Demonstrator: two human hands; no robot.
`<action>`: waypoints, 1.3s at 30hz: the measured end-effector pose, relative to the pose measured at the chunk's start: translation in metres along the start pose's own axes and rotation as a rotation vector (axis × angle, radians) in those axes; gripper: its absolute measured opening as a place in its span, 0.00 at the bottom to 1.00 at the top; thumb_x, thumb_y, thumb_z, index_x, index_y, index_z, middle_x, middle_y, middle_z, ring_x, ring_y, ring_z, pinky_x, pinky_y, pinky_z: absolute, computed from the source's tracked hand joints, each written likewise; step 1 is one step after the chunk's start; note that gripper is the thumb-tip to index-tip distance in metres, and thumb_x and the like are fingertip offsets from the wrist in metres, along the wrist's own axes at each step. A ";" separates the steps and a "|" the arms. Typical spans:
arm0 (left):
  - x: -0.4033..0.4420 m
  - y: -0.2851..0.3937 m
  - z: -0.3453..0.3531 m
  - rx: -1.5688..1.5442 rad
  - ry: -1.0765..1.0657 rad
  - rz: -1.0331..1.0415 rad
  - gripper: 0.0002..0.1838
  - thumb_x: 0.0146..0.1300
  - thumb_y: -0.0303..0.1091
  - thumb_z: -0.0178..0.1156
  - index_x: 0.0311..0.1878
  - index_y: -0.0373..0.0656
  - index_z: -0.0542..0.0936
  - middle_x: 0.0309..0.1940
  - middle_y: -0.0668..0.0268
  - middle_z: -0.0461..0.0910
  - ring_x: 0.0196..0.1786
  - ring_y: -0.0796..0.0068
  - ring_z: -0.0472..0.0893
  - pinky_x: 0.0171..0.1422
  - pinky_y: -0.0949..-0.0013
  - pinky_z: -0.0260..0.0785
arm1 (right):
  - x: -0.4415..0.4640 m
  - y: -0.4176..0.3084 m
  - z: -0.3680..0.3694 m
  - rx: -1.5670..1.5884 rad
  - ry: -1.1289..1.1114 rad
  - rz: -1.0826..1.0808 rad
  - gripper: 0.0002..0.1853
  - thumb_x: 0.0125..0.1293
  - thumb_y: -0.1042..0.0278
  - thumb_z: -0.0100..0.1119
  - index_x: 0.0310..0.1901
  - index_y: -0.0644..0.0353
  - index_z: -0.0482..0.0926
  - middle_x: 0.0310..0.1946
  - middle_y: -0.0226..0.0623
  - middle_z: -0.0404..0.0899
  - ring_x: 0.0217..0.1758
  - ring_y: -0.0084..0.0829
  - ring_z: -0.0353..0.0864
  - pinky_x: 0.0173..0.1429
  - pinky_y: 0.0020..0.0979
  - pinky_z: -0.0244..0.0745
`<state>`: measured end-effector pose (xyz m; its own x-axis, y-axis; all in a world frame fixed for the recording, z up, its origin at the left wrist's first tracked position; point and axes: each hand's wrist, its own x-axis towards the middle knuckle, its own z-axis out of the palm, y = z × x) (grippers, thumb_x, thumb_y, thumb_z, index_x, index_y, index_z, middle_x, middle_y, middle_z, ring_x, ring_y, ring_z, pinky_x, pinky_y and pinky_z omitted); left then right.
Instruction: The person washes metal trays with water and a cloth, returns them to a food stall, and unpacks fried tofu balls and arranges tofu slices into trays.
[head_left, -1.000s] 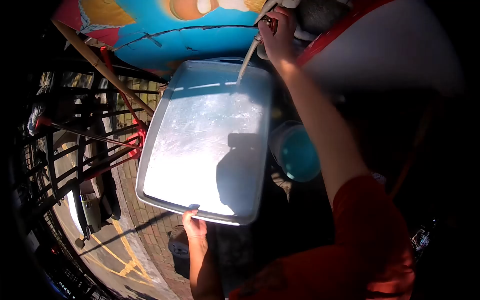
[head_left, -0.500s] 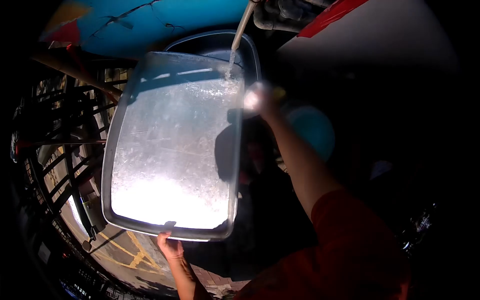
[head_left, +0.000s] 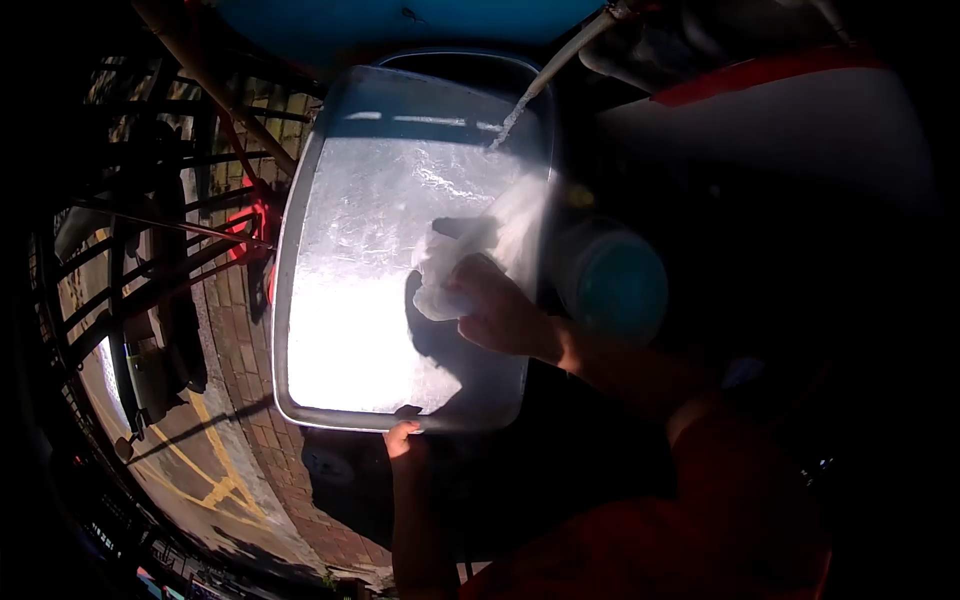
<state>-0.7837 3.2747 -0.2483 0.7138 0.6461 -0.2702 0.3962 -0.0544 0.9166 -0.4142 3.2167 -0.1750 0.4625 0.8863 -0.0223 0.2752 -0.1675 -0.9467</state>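
Observation:
A large rectangular metal tray (head_left: 350, 220) is tilted in front of me, its far end over a dark basin (head_left: 470, 62). My left hand (head_left: 404, 442) is closed on the tray's near rim, thumb over the edge. Over the right half of the tray, my right hand (head_left: 503, 312) holds a bunched white cloth (head_left: 445, 275) against the metal. Water (head_left: 508, 125) runs from a pale hose (head_left: 568, 55) onto the far right part of the tray. Strong sunlight washes out the tray's lower left.
A bluish round bucket (head_left: 620, 285) stands in shadow to the right. On the left are dark metal bars (head_left: 115, 260), a red object (head_left: 248, 228) and brick paving (head_left: 240, 345). A blue surface (head_left: 400, 22) lies beyond the basin. Deep shadow hides much of the right side.
My right hand has moved from beside the tray's right edge to over its surface, with the white cloth now plainly visible. The tray and left hand appear further right and higher in view.

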 end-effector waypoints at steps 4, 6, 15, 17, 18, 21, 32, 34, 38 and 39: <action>-0.033 -0.034 0.013 -0.033 -0.074 -0.115 0.02 0.47 0.22 0.54 0.23 0.40 0.73 0.23 0.61 0.77 0.31 0.68 0.78 0.36 0.70 0.70 | -0.011 0.005 0.082 -0.258 -0.383 -0.258 0.24 0.59 0.54 0.55 0.57 0.47 0.69 0.62 0.39 0.59 0.70 0.42 0.51 0.66 0.56 0.45; -0.035 -0.033 0.015 -0.188 -0.010 -0.358 0.01 0.48 0.24 0.53 0.24 0.39 0.74 0.23 0.62 0.75 0.29 0.71 0.76 0.35 0.71 0.69 | -0.002 0.054 0.099 -0.435 -0.248 -0.371 0.22 0.58 0.51 0.53 0.55 0.44 0.72 0.62 0.38 0.60 0.68 0.43 0.52 0.65 0.59 0.41; -0.013 -0.013 0.054 -0.714 0.223 -0.916 0.03 0.51 0.24 0.52 0.26 0.38 0.75 0.22 0.66 0.72 0.28 0.75 0.73 0.34 0.72 0.68 | 0.135 0.216 0.009 -0.863 0.200 0.574 0.26 0.66 0.47 0.38 0.65 0.43 0.59 0.66 0.38 0.55 0.72 0.39 0.45 0.67 0.57 0.39; -0.007 -0.010 0.068 -0.547 0.156 -0.809 0.02 0.51 0.24 0.52 0.27 0.38 0.75 0.23 0.65 0.72 0.29 0.74 0.74 0.34 0.71 0.69 | 0.121 0.203 0.026 -0.908 0.282 0.483 0.26 0.66 0.49 0.40 0.65 0.45 0.60 0.65 0.38 0.57 0.71 0.39 0.49 0.67 0.56 0.41; -0.004 -0.009 0.074 -0.451 0.111 -0.728 0.02 0.50 0.23 0.53 0.27 0.37 0.75 0.23 0.65 0.72 0.29 0.74 0.74 0.34 0.71 0.69 | 0.101 0.180 0.053 -0.967 0.327 0.325 0.27 0.65 0.49 0.41 0.64 0.45 0.60 0.65 0.39 0.58 0.69 0.39 0.52 0.67 0.54 0.42; 0.006 -0.003 0.080 0.173 -0.151 -0.302 0.03 0.50 0.22 0.53 0.29 0.37 0.76 0.24 0.65 0.72 0.31 0.73 0.75 0.36 0.70 0.70 | 0.044 0.095 0.104 -0.670 -0.219 -0.108 0.28 0.59 0.50 0.52 0.60 0.50 0.67 0.64 0.39 0.60 0.69 0.39 0.53 0.62 0.56 0.50; -0.014 -0.039 0.093 -0.841 0.241 -0.969 0.08 0.48 0.21 0.51 0.33 0.34 0.75 0.32 0.61 0.74 0.37 0.67 0.76 0.46 0.63 0.72 | 0.145 0.074 0.005 -0.710 0.229 -0.170 0.25 0.55 0.60 0.59 0.56 0.51 0.70 0.62 0.43 0.60 0.68 0.45 0.52 0.68 0.46 0.44; -0.017 -0.047 0.093 -0.842 0.220 -0.969 0.09 0.47 0.21 0.50 0.34 0.34 0.74 0.33 0.61 0.73 0.38 0.67 0.75 0.46 0.63 0.72 | 0.136 0.009 -0.100 -0.941 0.486 -0.374 0.22 0.56 0.63 0.59 0.54 0.54 0.71 0.57 0.45 0.63 0.62 0.45 0.58 0.64 0.44 0.50; 0.001 -0.022 0.091 -0.912 0.287 -1.037 0.07 0.46 0.22 0.50 0.31 0.35 0.74 0.31 0.62 0.73 0.38 0.67 0.75 0.45 0.63 0.72 | 0.141 -0.044 -0.283 -1.458 0.543 -0.492 0.17 0.66 0.65 0.48 0.55 0.58 0.70 0.50 0.46 0.68 0.56 0.44 0.65 0.60 0.40 0.61; 0.000 -0.021 0.091 -0.920 0.272 -1.002 0.07 0.46 0.22 0.50 0.31 0.36 0.74 0.31 0.63 0.73 0.37 0.67 0.75 0.45 0.64 0.71 | 0.144 -0.040 -0.316 -1.604 0.424 -0.393 0.16 0.67 0.65 0.46 0.55 0.59 0.69 0.49 0.46 0.69 0.55 0.42 0.66 0.59 0.39 0.63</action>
<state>-0.7390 3.2064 -0.2949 0.1783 0.2428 -0.9536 0.0722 0.9632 0.2587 -0.0918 3.2147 -0.0386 0.2668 0.8530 0.4485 0.8061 -0.4526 0.3812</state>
